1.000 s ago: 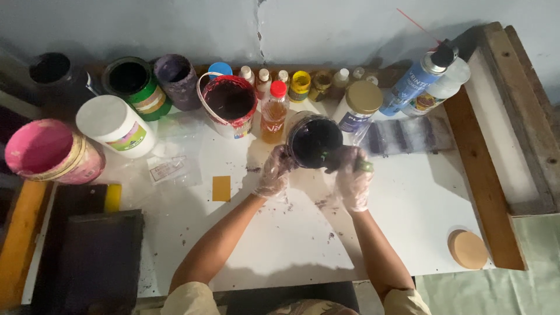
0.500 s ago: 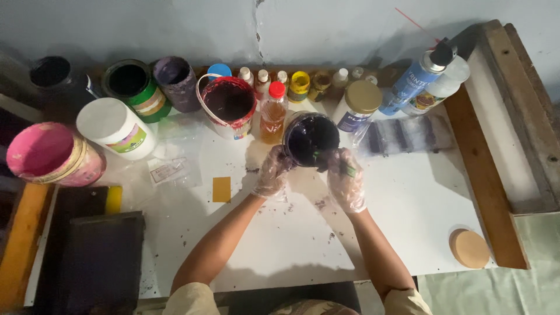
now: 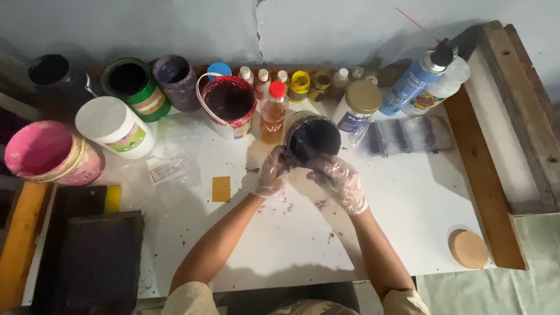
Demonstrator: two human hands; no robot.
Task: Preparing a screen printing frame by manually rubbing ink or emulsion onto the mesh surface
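Observation:
An open round jar (image 3: 313, 137) with dark contents sits tilted at the back middle of the white table (image 3: 408, 198). Both my hands wear clear plastic gloves smeared with dark paint. My left hand (image 3: 271, 172) grips the jar's left side. My right hand (image 3: 339, 182) curls against the jar's near side, fingers touching its rim. Just left of the jar stands an amber bottle with a red cap (image 3: 273, 118).
A red bucket (image 3: 228, 102), a green can (image 3: 132, 85), a white tub (image 3: 114, 126), a pink tub (image 3: 50, 153) and several small bottles line the back. A blue spray can (image 3: 416, 80), a tan-lidded jar (image 3: 359, 105), a round lid (image 3: 468, 249), a yellow card (image 3: 221, 189) and a dark frame (image 3: 93, 256) lie around.
My right hand has slid from the jar's right side round to its near side. The jar has tipped a little towards me; my left hand keeps its hold.

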